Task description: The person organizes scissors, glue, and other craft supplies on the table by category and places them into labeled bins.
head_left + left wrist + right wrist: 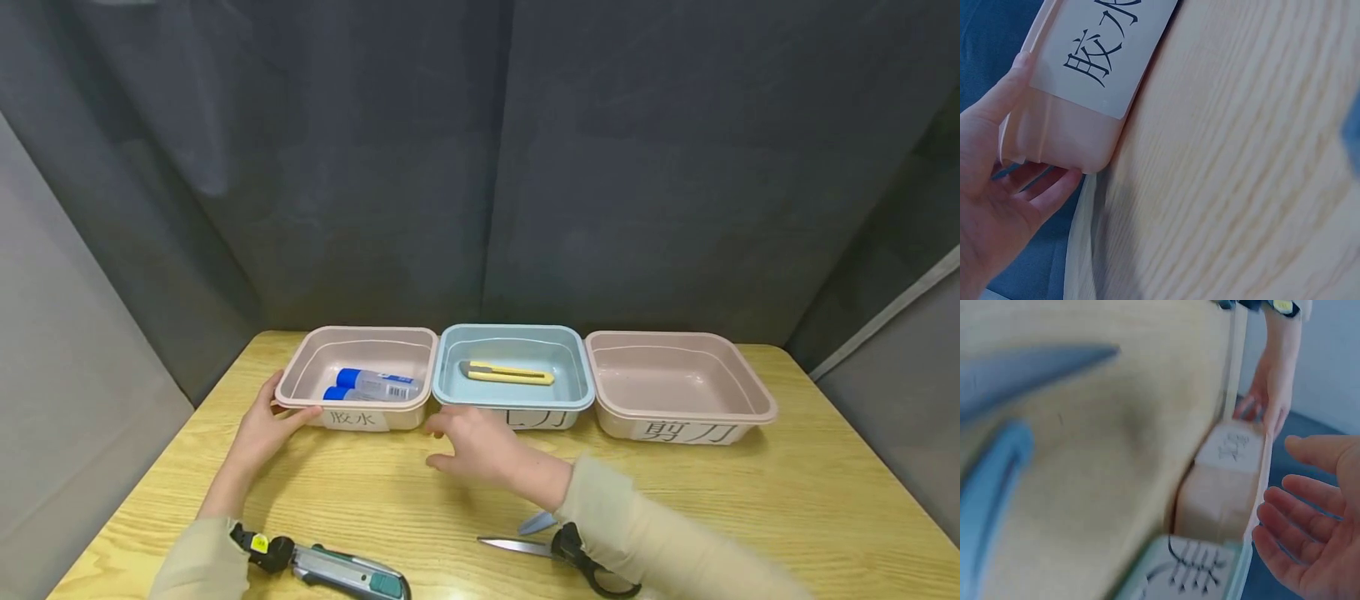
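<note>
My left hand (262,425) grips the left end of the left pink bin (420,412), thumb at the front rim and fingers around the corner; the left wrist view shows that hand (1004,187) at the bin's end (1079,134). Two glue bottles (378,383) with blue caps lie inside it. My right hand (480,442) is just in front of the blue bin (585,392), over its left front corner in the head view. Its fingers are spread and loosely bent, with nothing held in the right wrist view (1310,519). A yellow utility knife (510,375) lies in the blue bin.
A second pink bin (675,408) stands at the right end of the row. Scissors (570,550) with black handles and a light blue object (537,522) lie under my right forearm. A grey-green utility knife (352,575) lies at the front left. A dark curtain (480,167) hangs behind.
</note>
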Available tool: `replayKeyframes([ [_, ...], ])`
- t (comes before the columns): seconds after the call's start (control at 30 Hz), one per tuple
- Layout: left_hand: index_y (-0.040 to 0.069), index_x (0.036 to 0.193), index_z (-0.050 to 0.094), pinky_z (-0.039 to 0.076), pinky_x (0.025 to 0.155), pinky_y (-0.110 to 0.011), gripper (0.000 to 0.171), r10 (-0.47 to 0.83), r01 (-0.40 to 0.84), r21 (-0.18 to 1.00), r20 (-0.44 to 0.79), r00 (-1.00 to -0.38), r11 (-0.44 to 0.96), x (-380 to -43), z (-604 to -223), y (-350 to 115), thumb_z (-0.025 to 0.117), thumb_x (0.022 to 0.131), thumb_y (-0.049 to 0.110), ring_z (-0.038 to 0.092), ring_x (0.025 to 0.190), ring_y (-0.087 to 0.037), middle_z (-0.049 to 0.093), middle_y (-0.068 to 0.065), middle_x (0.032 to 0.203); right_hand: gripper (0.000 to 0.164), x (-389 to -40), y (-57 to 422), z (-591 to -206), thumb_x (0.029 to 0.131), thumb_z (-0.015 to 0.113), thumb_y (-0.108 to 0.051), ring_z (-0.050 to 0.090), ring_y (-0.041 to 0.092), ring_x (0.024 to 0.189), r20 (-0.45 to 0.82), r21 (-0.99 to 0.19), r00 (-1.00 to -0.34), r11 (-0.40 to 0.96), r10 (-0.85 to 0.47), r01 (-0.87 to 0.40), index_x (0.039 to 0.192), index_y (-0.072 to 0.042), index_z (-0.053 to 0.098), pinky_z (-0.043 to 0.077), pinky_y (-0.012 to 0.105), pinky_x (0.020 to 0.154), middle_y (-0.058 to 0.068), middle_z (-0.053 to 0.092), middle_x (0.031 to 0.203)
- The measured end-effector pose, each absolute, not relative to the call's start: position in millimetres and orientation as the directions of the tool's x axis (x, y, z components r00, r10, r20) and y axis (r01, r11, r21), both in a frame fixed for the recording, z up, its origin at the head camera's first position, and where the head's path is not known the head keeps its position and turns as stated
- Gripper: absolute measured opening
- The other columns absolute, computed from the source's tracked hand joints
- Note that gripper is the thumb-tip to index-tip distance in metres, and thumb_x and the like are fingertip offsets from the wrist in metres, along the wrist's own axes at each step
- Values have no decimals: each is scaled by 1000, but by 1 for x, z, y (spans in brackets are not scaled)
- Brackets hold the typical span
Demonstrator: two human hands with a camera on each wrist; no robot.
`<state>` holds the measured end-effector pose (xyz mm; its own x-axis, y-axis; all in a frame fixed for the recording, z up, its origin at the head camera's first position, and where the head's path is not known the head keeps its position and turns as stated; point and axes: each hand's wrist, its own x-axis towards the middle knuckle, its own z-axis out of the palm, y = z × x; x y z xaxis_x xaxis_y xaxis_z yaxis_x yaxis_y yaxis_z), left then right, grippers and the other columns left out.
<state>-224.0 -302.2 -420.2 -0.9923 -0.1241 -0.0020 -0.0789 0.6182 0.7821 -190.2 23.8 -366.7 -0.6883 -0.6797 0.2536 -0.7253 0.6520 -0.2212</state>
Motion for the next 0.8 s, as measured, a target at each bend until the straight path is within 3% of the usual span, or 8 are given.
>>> replayKeyframes([
  [0.17, 14, 147, 0, 27, 102, -58, 106, -125, -80, 787, -3, -992, 612, -224, -421, -303, 65, 75, 55, 31, 126, -40, 21, -21, 147, 36, -174, 12, -376, 77, 69, -38, 56, 3, 74, 172, -258, -680, 634, -712, -729, 105, -17, 65, 46, 18, 65, -5, 64, 96],
  [0.37, 13, 147, 0, 27, 101, -59, 106, -120, -78, 785, -4, -993, 614, -224, -422, -303, 65, 75, 55, 31, 126, -40, 21, -21, 147, 46, -155, -2, -384, 77, 67, -47, 51, -4, 71, 81, -277, -629, 588, -774, -760, 111, -17, 63, 43, 13, 62, -8, 60, 90],
  [0.67, 13, 147, 1, 27, 102, -58, 104, -130, -77, 785, 4, -992, 614, -224, -423, -303, 65, 75, 54, 32, 126, -40, 23, -21, 146, 66, -140, -17, -391, 72, 64, -60, 57, 3, 86, -46, -295, -528, 517, -848, -804, 119, -13, 57, 47, 15, 72, -3, 60, 104],
  [0.8, 13, 147, 2, 27, 102, -58, 105, -128, -72, 783, 9, -992, 618, -224, -423, -303, 65, 75, 55, 32, 125, -40, 23, -21, 146, 65, -135, -23, -395, 73, 66, -57, 53, 0, 77, -77, -303, -504, 502, -860, -810, 119, -13, 56, 44, 13, 64, -5, 58, 98],
])
